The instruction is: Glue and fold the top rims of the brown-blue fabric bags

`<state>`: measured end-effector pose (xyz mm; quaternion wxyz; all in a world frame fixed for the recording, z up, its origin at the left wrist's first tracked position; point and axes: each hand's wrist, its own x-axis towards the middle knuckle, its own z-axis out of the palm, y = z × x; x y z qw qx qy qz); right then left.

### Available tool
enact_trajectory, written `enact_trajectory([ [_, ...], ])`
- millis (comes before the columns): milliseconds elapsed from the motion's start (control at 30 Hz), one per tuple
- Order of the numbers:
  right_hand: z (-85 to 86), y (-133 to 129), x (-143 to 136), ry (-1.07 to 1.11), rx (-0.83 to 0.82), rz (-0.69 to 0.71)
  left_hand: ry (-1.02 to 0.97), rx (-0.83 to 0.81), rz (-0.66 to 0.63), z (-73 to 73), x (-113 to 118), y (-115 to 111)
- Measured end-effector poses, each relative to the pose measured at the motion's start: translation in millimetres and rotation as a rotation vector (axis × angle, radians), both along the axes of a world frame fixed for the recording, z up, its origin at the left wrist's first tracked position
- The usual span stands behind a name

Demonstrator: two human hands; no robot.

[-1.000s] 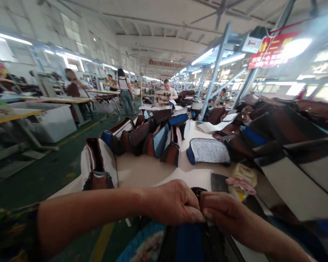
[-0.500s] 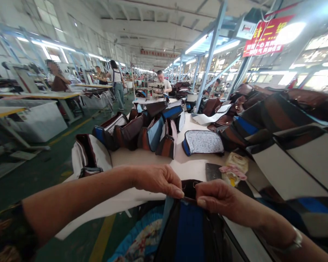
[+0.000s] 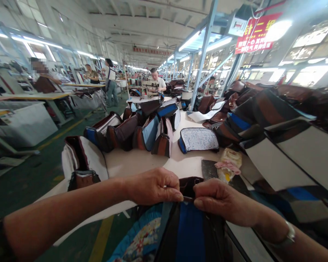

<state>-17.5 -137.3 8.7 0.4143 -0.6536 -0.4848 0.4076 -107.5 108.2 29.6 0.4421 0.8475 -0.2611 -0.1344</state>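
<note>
A dark bag piece with a blue stripe (image 3: 190, 231) stands upright close to me, its opening at the top. My left hand (image 3: 155, 186) pinches the left part of its top edge between thumb and fingers. On the right part of the same edge, my right hand (image 3: 221, 199) is closed in a similar grip, a bracelet on its wrist. A short stretch of rim shows between the two thumbs. Beyond the hands, a patterned pouch (image 3: 199, 139) lies on the white table (image 3: 126, 162).
Several sewn bag pieces (image 3: 124, 131) stand in a row at the table's far left. A plastic bag with pink cloth (image 3: 228, 164) lies right of the hands. Bag parts (image 3: 278, 160) are heaped at the right. A person (image 3: 156, 80) sits at a machine ahead.
The view has shifted slightly, so the table and bags appear further left. Both hands keep their grip on the top edge of the striped piece.
</note>
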Motion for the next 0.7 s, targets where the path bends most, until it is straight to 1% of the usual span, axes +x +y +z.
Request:
enact_trajectory([
  [33,4.9,-1.5,-5.0,-0.045,0.020,-0.012,-0.096,0.017,-0.024,5.4,-3.4,-4.5],
  [100,13.5,-4.8,-18.1,-0.209,0.134,-0.044,-0.254,0.052,-0.069,16.8,-12.3,-12.5],
  [167,18.3,-7.3,-30.9,-0.398,0.262,-0.066,-0.347,0.099,-0.090,27.0,-22.6,-17.8],
  [233,19.7,-8.3,-38.7,-0.525,0.357,-0.070,-0.392,0.153,-0.089,34.6,-31.8,-20.4],
  [267,20.1,-8.3,-40.1,-0.566,0.395,-0.066,-0.397,0.180,-0.082,37.2,-35.5,-21.1],
  [333,21.3,-9.0,-39.1,-0.625,0.421,-0.051,-0.404,0.215,-0.070,40.3,-39.8,-21.7],
  [400,21.5,-12.5,-35.8,-0.649,0.395,-0.071,-0.412,0.225,-0.045,39.4,-39.6,-21.8],
  [433,19.5,-15.8,-34.4,-0.645,0.388,-0.112,-0.412,0.219,-0.025,37.0,-37.9,-21.4],
  [467,15.1,-20.1,-33.9,-0.632,0.391,-0.184,-0.410,0.201,-0.003,33.1,-35.2,-20.8],
  [500,8.0,-25.0,-34.4,-0.614,0.412,-0.289,-0.404,0.173,0.024,27.7,-31.8,-19.9],
  [567,-14.3,-35.1,-39.8,-0.524,0.428,-0.546,-0.371,0.116,0.096,13.5,-23.6,-17.7],
  [600,-28.2,-39.3,-44.6,-0.456,0.411,-0.645,-0.350,0.093,0.129,5.7,-19.3,-16.9],
  [633,-42.5,-42.6,-50.4,-0.359,0.365,-0.677,-0.326,0.081,0.156,-1.6,-14.9,-16.6],
  [667,-56.3,-44.7,-56.7,-0.258,0.319,-0.653,-0.303,0.076,0.174,-7.7,-10.7,-17.1],
  [700,-68.7,-45.9,-63.2,-0.164,0.273,-0.601,-0.281,0.079,0.179,-12.0,-6.6,-18.8],
])
